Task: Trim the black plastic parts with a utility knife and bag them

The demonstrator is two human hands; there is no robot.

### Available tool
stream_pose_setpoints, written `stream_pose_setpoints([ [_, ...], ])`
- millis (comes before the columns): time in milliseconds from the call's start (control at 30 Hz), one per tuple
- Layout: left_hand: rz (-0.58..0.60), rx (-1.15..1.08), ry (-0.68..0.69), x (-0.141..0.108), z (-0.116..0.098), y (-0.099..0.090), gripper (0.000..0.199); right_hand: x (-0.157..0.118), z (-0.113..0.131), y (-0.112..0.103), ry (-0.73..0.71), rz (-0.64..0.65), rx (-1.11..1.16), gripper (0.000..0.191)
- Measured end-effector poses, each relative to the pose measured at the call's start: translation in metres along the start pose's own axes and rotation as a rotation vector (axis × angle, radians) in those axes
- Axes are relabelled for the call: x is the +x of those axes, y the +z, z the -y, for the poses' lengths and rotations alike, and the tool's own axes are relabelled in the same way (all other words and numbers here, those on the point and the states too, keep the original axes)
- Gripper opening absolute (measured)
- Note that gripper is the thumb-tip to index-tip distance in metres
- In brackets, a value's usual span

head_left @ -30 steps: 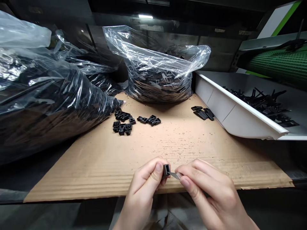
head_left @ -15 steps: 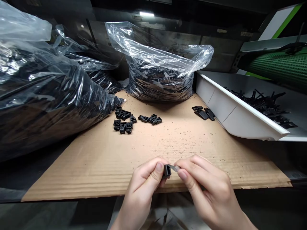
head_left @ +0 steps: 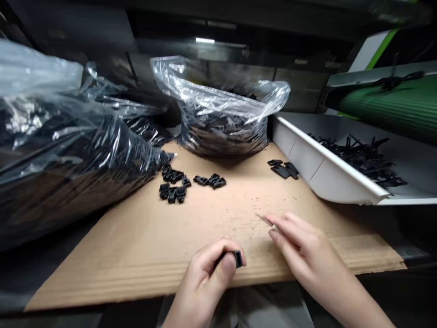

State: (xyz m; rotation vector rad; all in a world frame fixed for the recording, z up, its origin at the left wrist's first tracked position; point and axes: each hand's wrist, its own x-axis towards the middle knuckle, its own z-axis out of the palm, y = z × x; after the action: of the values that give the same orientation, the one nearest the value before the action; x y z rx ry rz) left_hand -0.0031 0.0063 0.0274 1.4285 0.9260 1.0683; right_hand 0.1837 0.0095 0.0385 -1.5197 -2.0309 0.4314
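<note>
Two-handed holding above cardboard point(head_left: 129, 246)
Left grip point(head_left: 210, 278) is pinching a part point(head_left: 238, 259), likely exposing its end; right grip point(head_left: 303, 248) is clasping a blade point(head_left: 265, 219).

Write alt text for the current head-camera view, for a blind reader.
A left hand grips a small hollow black part; the right hand, apart from it, pinches a thin blade-like tool over cardboard. Black pieces lie in groups on it, with clear plastic bags of dark contents at left and back and a white tray of black parts at right.
</note>
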Motion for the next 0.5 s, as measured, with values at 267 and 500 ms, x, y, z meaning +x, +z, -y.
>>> stream_pose_setpoints([
  [267,-0.535,1.121,0.580,0.145,-0.137,-0.039,0.051,0.025,-0.004,0.001,-0.187,-0.110,-0.380,0.022],
  [500,-0.459,1.428,0.578,0.215,-0.151,-0.038,0.067,0.112,-0.012,-0.157,-0.045,-0.477,-0.532,0.027],
])
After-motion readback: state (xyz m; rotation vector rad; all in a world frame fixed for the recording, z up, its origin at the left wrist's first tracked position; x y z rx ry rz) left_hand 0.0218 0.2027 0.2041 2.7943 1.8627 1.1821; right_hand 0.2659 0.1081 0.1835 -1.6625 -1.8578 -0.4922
